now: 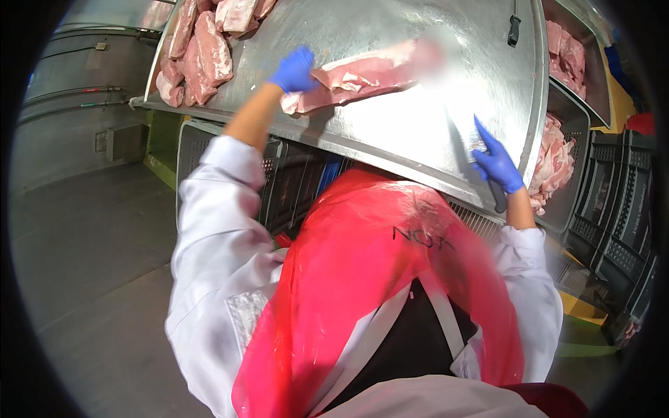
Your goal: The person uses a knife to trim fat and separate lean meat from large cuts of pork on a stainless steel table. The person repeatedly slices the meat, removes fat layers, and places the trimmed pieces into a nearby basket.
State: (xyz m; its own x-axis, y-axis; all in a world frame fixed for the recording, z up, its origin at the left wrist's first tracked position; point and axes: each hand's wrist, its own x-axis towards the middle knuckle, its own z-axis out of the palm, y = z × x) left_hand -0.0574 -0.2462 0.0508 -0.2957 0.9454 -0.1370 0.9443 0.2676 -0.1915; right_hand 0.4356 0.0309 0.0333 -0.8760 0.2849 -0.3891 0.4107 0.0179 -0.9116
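A long piece of raw pink meat (pixel 369 76) with whitish fat lies across the metal table (pixel 390 143). My left hand (pixel 294 70), in a blue glove, is closed at its left end, the fingers bunched. My right hand (pixel 498 161), also gloved in blue, is at the table's near right part. It grips a knife (pixel 499 198), whose dark handle shows below the palm, with the index finger stretched forward. Glare and blur hide much of the blade, which looks apart from the meat. The far right end of the meat is blurred too.
Several meat pieces (pixel 205 59) are heaped at the table's far left. A dark sharpening-tool-like object (pixel 513 31) lies at the far right edge. Right of the table stand a crate with pale trimmings (pixel 552 157) and a container with meat (pixel 566 59). Dark crates (pixel 613 202) stand beyond.
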